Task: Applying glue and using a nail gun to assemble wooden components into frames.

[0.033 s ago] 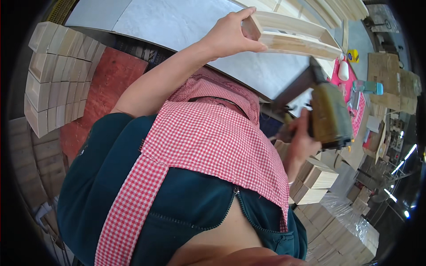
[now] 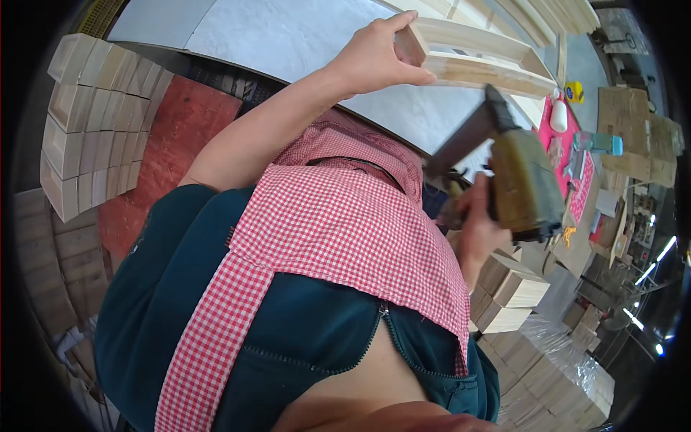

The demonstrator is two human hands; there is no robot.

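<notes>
Apron: red-and-white check [image 2: 353, 237], worn over a dark teal zip jacket [image 2: 302, 306]; fills the near middle.
Right hand: right hand [image 2: 481, 225] has its fingers wrapped around the handle of the power tool, low right of centre; some motion blur.
Tool: power tool [image 2: 529, 187], worn yellowish body, long dark bar slanting down-left from the nose. Nose sits right by the near long side of the frame; can't tell if it touches.
Left hand: left hand [image 2: 374, 57] grips the left end of the wooden frame, thumb on the near side, index finger on the far side.
Frame: wooden frame [image 2: 489, 74], pale, long and narrow, over the table, running rightward from the left hand.
Table: pale marbled top [image 2: 266, 43], across the upper middle.
Left side: stacked wooden boxes [image 2: 86, 122] beside a red panel [image 2: 173, 129].
Right side: wooden blocks [image 2: 512, 294] just past the right wrist; plastic-wrapped stack [image 2: 554, 360] beyond.
Past the tool: pink cloth [image 2: 581, 205] with a white bottle [image 2: 558, 115] and a clear blue-capped bottle [image 2: 599, 143]; yellow container [image 2: 574, 91] nearby.
Beyond the frame: more pale wood pieces [image 2: 529, 18].
Far right: cardboard boxes [image 2: 622, 119], lit ceiling tubes [image 2: 666, 253].
</notes>
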